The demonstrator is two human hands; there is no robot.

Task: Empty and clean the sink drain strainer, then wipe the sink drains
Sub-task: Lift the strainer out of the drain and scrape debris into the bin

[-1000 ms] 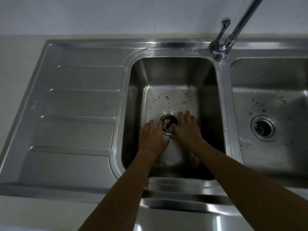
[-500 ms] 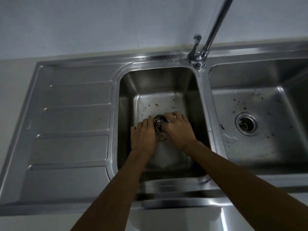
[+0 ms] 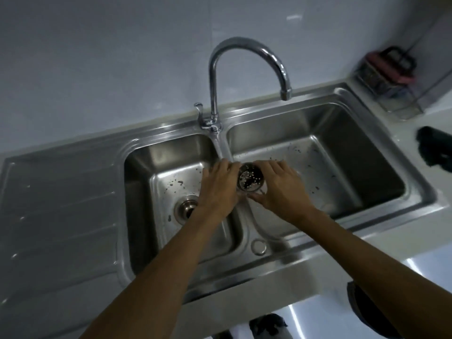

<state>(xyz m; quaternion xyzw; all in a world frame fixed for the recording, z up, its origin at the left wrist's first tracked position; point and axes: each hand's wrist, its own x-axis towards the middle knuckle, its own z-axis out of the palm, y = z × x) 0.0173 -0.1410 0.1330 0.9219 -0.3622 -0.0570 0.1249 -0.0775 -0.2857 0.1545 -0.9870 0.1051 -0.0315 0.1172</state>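
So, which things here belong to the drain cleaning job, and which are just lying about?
Job: strainer, held by left hand and right hand; open left drain.
Lying about: wire rack; dark object on the counter; draining board.

The left hand (image 3: pixel 217 189) and right hand (image 3: pixel 281 190) grip the perforated strainer (image 3: pixel 250 179) between them above the sink's (image 3: pixel 159 133) middle divider, the left basin's drain (image 3: pixel 183 208) open beside the left wrist.

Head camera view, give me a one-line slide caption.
The left hand and right hand hold the perforated drain strainer above the divider of a stainless double sink.
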